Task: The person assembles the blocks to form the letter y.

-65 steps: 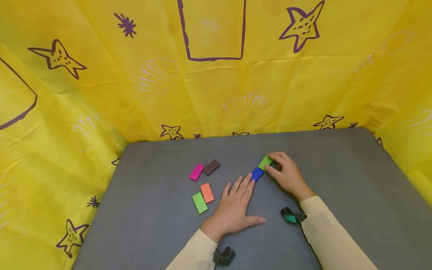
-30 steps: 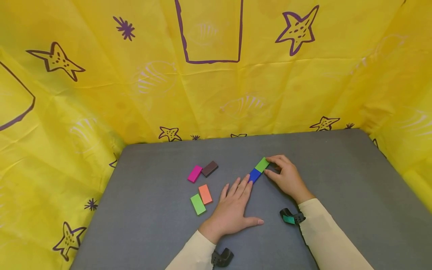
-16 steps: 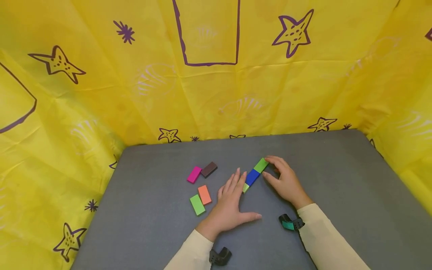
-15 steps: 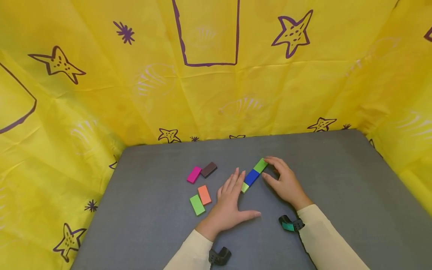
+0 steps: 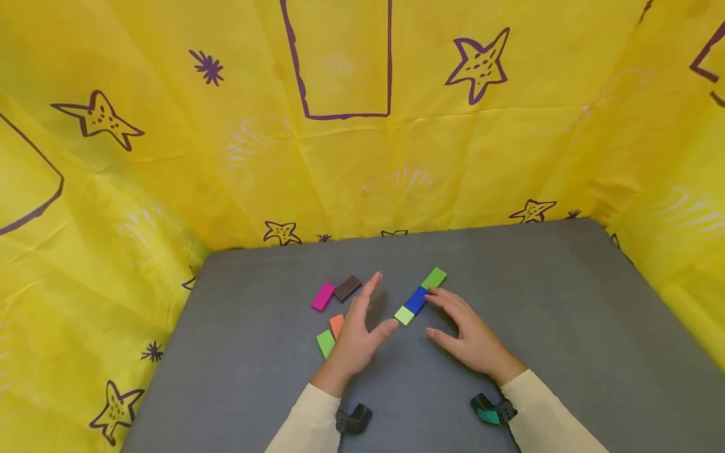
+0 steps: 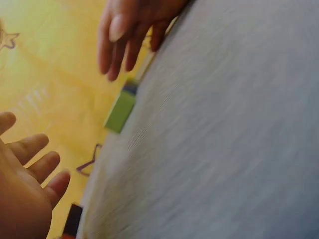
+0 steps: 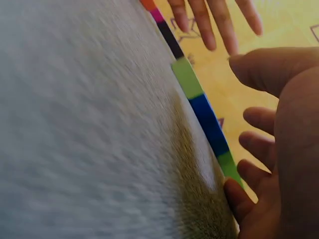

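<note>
Three flat rectangular blocks lie end to end in a slanted row on the grey table: a green block (image 5: 434,277) farthest off, a blue block (image 5: 416,301) in the middle, and a yellow-green block (image 5: 404,316) nearest me. My left hand (image 5: 357,336) hovers left of the row with fingers extended and thumb apart, holding nothing. On the other side, my right hand (image 5: 472,336) is loosely bent, its fingertips by the blue block; whether they touch it I cannot tell. The right wrist view shows the yellow-green block (image 7: 187,78) and blue block (image 7: 208,124) flush together.
Left of my left hand lie a magenta block (image 5: 323,297) beside a dark brown block (image 5: 347,288). Closer in are an orange block (image 5: 337,324) and another green block (image 5: 325,343), both partly covered by that hand. Yellow patterned cloth (image 5: 340,176) walls the table's back and sides.
My left hand has lifted off the row and drawn left, uncovering the yellow-green block. The right hand first pushed the far green block flush to the blue one, then let go and came nearer.
</note>
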Demonstrator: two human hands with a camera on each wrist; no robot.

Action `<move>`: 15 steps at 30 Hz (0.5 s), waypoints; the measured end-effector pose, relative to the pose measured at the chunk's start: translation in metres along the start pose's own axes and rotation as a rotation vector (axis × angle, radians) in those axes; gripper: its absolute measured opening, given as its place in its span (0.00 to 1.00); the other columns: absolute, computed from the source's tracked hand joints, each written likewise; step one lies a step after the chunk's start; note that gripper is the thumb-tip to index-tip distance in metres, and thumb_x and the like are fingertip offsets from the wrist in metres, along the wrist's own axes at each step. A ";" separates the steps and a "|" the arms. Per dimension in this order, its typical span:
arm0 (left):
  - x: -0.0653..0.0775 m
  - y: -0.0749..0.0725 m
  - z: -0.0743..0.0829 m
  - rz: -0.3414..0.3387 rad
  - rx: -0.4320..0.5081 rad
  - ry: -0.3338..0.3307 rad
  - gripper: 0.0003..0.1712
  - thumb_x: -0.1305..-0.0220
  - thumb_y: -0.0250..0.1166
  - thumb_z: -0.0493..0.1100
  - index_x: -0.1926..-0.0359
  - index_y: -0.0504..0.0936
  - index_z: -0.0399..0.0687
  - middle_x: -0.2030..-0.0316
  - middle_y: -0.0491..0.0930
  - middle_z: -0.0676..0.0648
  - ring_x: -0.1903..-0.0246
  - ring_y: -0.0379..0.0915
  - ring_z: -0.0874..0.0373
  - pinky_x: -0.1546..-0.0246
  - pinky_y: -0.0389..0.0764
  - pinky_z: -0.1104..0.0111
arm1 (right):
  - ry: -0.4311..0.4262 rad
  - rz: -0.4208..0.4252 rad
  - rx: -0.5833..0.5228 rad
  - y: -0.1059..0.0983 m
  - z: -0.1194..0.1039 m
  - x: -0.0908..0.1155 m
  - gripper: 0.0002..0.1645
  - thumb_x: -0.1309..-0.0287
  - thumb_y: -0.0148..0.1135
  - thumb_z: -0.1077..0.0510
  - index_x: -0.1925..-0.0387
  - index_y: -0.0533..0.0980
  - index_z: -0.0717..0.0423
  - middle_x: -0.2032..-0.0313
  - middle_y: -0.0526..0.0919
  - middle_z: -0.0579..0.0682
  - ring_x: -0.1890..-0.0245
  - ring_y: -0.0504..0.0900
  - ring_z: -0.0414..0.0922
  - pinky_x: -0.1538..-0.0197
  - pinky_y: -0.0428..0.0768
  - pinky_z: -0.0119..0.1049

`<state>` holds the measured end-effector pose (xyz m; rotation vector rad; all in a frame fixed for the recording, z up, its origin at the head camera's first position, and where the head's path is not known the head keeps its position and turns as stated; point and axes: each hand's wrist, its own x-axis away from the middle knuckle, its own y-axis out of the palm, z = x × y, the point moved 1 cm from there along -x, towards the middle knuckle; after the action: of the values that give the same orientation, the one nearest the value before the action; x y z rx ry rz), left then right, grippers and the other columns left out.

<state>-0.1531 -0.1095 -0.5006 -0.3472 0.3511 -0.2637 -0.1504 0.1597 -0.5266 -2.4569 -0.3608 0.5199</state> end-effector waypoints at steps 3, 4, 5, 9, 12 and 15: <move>-0.003 -0.014 -0.001 0.034 0.049 0.074 0.51 0.20 0.58 0.70 0.12 0.53 0.48 0.18 0.61 0.47 0.20 0.56 0.43 0.32 0.65 0.34 | -0.027 -0.062 0.022 0.004 -0.006 0.004 0.44 0.29 0.74 0.46 0.19 0.69 0.51 0.17 0.62 0.50 0.18 0.56 0.59 0.28 0.57 0.76; -0.004 -0.018 -0.001 0.047 0.069 0.088 0.51 0.20 0.56 0.70 0.12 0.53 0.46 0.18 0.62 0.45 0.21 0.57 0.40 0.33 0.65 0.32 | -0.031 -0.086 0.033 0.005 -0.007 0.004 0.45 0.29 0.74 0.44 0.18 0.68 0.50 0.16 0.60 0.48 0.17 0.54 0.58 0.28 0.56 0.77; -0.004 -0.023 -0.002 0.060 0.092 0.098 0.51 0.19 0.54 0.71 0.12 0.53 0.45 0.19 0.62 0.42 0.22 0.58 0.37 0.33 0.64 0.30 | -0.037 -0.109 0.045 0.006 -0.009 0.005 0.47 0.29 0.74 0.42 0.17 0.67 0.49 0.16 0.58 0.47 0.16 0.52 0.57 0.29 0.55 0.79; -0.004 -0.042 -0.006 0.115 0.167 0.116 0.47 0.16 0.48 0.69 0.13 0.53 0.46 0.21 0.64 0.35 0.25 0.58 0.30 0.33 0.60 0.27 | -0.065 -0.183 0.110 0.011 -0.013 0.007 0.51 0.30 0.72 0.36 0.15 0.63 0.46 0.14 0.53 0.44 0.15 0.46 0.54 0.30 0.57 0.80; -0.003 -0.059 -0.008 0.154 0.194 0.129 0.44 0.13 0.44 0.66 0.13 0.51 0.44 0.23 0.64 0.31 0.25 0.58 0.31 0.32 0.56 0.29 | -0.091 -0.228 0.147 0.013 -0.017 0.007 0.52 0.30 0.72 0.34 0.14 0.62 0.45 0.14 0.51 0.46 0.15 0.43 0.54 0.29 0.59 0.76; -0.003 -0.074 -0.011 0.202 0.202 0.122 0.43 0.12 0.41 0.65 0.13 0.51 0.42 0.24 0.65 0.30 0.26 0.60 0.35 0.33 0.57 0.32 | -0.116 -0.272 0.176 0.014 -0.021 0.006 0.52 0.29 0.70 0.34 0.14 0.61 0.45 0.14 0.50 0.47 0.14 0.42 0.55 0.27 0.58 0.73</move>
<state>-0.1740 -0.1794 -0.4818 -0.0959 0.4728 -0.1206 -0.1338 0.1407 -0.5214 -2.1707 -0.6571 0.5524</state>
